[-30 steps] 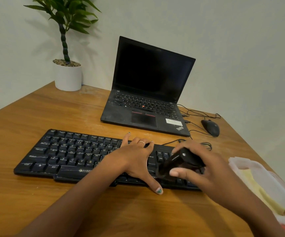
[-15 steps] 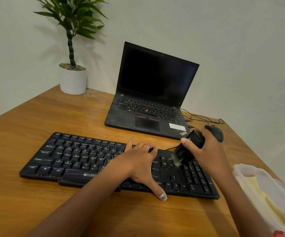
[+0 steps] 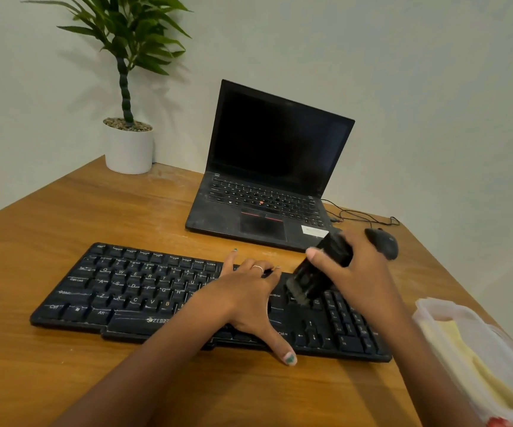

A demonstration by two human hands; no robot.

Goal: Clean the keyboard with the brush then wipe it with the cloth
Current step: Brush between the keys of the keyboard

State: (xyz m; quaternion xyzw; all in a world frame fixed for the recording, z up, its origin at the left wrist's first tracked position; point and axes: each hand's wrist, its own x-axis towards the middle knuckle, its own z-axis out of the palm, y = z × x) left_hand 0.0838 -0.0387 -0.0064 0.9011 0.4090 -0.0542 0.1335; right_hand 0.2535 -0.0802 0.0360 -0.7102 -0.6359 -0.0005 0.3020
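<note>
A black keyboard [image 3: 131,291] lies across the wooden table. My left hand [image 3: 246,300] rests flat on its middle keys with fingers spread and the thumb over the front edge. My right hand [image 3: 353,278] grips a black brush [image 3: 320,269], tilted with its bristles down on the keys near the keyboard's right part. A yellow cloth [image 3: 471,359] lies inside a clear plastic container [image 3: 427,306] at the right edge.
An open black laptop [image 3: 267,180] stands behind the keyboard. A black mouse [image 3: 383,241] with cables sits at the back right, just behind my right hand. A potted plant in a white pot [image 3: 128,146] stands in the far left corner.
My right hand lifted the brush from the keyboard's front right toward the back right, then brought the bristles back down onto the keys. My left hand stayed put.
</note>
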